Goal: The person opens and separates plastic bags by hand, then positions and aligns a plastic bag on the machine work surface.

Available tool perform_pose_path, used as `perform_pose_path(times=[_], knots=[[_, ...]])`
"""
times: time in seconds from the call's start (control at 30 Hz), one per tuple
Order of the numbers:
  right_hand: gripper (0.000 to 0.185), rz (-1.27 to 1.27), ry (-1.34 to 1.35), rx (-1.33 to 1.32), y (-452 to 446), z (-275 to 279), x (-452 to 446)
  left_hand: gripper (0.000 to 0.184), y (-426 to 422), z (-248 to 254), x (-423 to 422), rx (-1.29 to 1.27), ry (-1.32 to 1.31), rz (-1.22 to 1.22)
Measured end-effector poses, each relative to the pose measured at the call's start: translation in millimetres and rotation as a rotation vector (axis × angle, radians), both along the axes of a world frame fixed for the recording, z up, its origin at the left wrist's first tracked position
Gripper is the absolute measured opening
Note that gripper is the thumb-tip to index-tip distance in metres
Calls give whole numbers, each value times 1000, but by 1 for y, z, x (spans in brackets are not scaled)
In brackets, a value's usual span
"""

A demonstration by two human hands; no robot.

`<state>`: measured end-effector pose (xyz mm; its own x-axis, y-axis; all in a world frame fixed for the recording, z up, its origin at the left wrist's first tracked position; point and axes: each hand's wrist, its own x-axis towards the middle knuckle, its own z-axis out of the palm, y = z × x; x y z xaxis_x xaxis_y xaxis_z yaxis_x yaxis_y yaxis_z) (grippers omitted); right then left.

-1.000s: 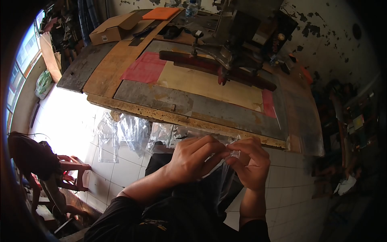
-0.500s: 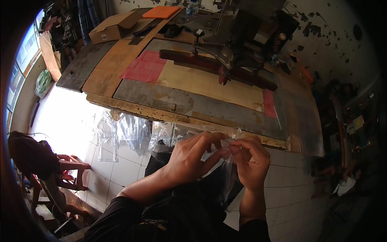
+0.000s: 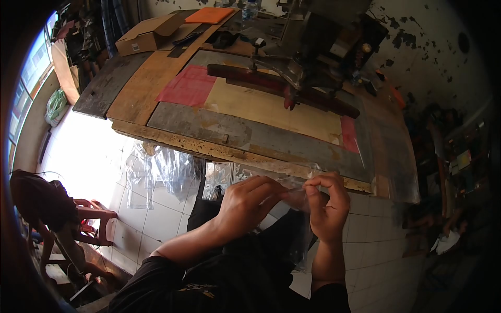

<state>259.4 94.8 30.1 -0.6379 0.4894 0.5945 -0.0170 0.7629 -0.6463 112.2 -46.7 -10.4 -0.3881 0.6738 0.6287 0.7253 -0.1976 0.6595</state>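
Note:
My left hand [image 3: 249, 202] is closed in a pinch, its fingertips on the edge of a clear plastic sheet or bag [image 3: 301, 229]. Beside it on the right, my right hand [image 3: 330, 204] pinches the same plastic between thumb and fingers. The film stretches across the short gap between both hands and hangs down below the right one. Being see-through, its full outline is hard to make out. Both hands are held over my lap, just in front of the worn front edge of the worktable [image 3: 240, 154].
On the worktable, a heavy machine with a long dark bar [image 3: 284, 89] spans pink and yellow sheets. A cardboard box [image 3: 148, 35] and an orange folder [image 3: 210, 15] lie at the back left. Clear plastic bags [image 3: 167, 169] hang below the edge. Left stands a red stool [image 3: 96, 221].
My hands have drawn a little apart, the left moving slightly left and the right slightly right. The plastic now spans the gap between their fingertips, and my left fingers are more closed.

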Motion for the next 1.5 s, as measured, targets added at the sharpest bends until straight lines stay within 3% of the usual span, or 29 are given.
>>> perform_pose_path(times=[0.2,0.27,0.5,0.67,0.77,0.8,0.87,0.93,1.03,1.1,1.5], knots=[[3,57,62,104,15,-12,-1,21,5,7,-4,38,24,58],[4,36,251,-132,28,-20,2,22,3,12,-9,-48,170,139],[16,-195,624,-205,105,-22,11,16,3,51,-67,-20,545,285],[25,-228,440,-210,149,-78,-5,14,51,17,-133,104,673,202],[25,-161,187,-393,153,-101,-1,10,51,-4,-147,-87,197,-37],[25,-155,190,-394,157,-105,2,10,48,-11,-146,-88,201,-32],[24,-77,98,-420,152,-99,0,12,39,-18,-142,-396,-333,-11],[23,-86,105,-464,148,-98,-5,19,36,-30,-149,-422,-297,-6],[23,-194,51,-482,144,-95,-8,30,36,-33,-147,-208,-268,35],[23,-203,49,-490,141,-91,-9,38,36,-27,-145,-242,-422,44],[23,-205,117,-528,144,-95,-11,29,33,-40,-159,-250,-539,-87]])
